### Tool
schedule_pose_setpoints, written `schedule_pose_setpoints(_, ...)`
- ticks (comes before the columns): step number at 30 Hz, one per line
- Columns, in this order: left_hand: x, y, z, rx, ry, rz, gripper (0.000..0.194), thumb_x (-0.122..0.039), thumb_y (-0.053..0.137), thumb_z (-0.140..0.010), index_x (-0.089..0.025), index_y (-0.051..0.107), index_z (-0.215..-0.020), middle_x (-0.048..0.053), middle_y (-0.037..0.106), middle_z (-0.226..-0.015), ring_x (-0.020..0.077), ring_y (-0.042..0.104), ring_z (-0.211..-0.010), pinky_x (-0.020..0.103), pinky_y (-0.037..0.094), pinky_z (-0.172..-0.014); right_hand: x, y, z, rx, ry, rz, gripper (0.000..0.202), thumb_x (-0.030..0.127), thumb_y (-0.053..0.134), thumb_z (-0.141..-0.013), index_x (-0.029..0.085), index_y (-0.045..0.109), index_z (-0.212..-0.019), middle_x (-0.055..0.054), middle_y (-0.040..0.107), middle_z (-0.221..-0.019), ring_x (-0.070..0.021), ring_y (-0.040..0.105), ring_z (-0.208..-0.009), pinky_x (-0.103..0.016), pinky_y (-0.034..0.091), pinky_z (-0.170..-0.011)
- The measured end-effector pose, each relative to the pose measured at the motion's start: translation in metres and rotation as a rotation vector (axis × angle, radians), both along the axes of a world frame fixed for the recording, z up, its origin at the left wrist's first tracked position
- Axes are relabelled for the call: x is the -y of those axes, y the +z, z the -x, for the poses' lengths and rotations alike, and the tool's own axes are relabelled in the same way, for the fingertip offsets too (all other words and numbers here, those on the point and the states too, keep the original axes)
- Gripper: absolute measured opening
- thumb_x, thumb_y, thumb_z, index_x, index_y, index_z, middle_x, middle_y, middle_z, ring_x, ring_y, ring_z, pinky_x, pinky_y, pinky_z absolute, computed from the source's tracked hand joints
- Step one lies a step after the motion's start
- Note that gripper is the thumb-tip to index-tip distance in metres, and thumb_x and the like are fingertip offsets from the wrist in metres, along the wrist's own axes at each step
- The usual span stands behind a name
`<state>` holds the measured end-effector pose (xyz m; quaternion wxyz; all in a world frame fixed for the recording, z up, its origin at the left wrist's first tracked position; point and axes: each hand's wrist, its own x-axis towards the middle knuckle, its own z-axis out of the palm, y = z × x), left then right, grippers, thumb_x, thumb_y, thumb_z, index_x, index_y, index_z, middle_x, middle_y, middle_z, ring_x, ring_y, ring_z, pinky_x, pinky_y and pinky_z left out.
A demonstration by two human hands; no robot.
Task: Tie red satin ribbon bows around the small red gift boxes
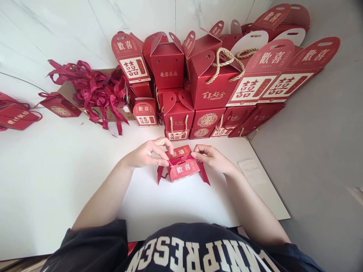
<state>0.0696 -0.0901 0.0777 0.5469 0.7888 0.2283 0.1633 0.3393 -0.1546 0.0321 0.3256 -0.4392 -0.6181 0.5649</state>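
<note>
A small red gift box (184, 170) with white characters stands on the white table, in front of my body. Across its top runs a dark red ribbon (204, 174), crossed at the middle, its tails hanging down on both sides. At the box's left, my left hand (154, 153) pinches the ribbon between thumb and a finger, other fingers raised over the box. On the right side, my right hand (208, 155) holds the ribbon between thumb and curled forefinger.
Red boxes (210, 83), some with rope handles, are stacked along the back wall. Left of them, a cardboard box (113, 121) overflows with ribbons (93, 88). More red boxes (17, 113) lie at the far left. A grey wall (312, 151) borders the table (70, 170) on the right.
</note>
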Motion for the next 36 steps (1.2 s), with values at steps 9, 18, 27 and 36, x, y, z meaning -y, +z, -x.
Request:
schedule_pose_setpoints(9,0.008,-0.026,-0.021,0.159,0.002,0.161,0.02,-0.039,0.073,-0.078,-0.019,0.078,-0.075,0.011,0.074,-0.077,0.0267,0.059,-0.113,0.043,0.037,-0.106,0.001,-0.002,0.0,-0.039,0.036,0.027,0.039,0.054,0.056,-0.088,0.019,0.048,-0.073,0.003,0.052,-0.063,-0.0112,0.049,-0.057,-0.025,0.039,-0.056)
schedule_pose_setpoints(18,0.001,-0.024,-0.015,0.103,-0.008,0.136,0.025,-0.042,0.072,-0.078,-0.018,0.075,-0.072,0.01,0.072,-0.079,0.0239,0.061,-0.102,0.042,0.038,-0.106,0.004,0.013,-0.006,-0.052,0.04,-0.02,0.043,0.054,0.055,-0.089,0.019,0.045,-0.067,0.004,0.04,-0.062,-0.0103,0.037,-0.058,-0.025,0.031,-0.057)
schedule_pose_setpoints(27,0.003,-0.029,-0.018,0.134,-0.006,0.112,0.027,-0.046,0.076,-0.072,-0.021,0.075,-0.063,0.009,0.072,-0.074,0.0245,0.063,-0.097,0.045,0.031,-0.11,0.004,0.009,-0.005,-0.035,0.055,-0.054,0.038,0.05,0.056,-0.09,0.017,0.055,-0.07,0.001,0.047,-0.064,-0.0119,0.041,-0.06,-0.026,0.035,-0.059)
schedule_pose_setpoints(36,0.015,-0.017,-0.024,0.037,0.064,-0.131,0.027,-0.044,0.073,-0.077,-0.02,0.074,-0.066,0.006,0.07,-0.074,0.0195,0.064,-0.088,0.042,0.019,-0.117,0.011,0.026,0.001,0.083,-0.017,-0.162,0.036,0.048,0.051,-0.093,0.018,0.057,-0.074,0.001,0.052,-0.069,-0.0115,0.048,-0.061,-0.024,0.04,-0.057)
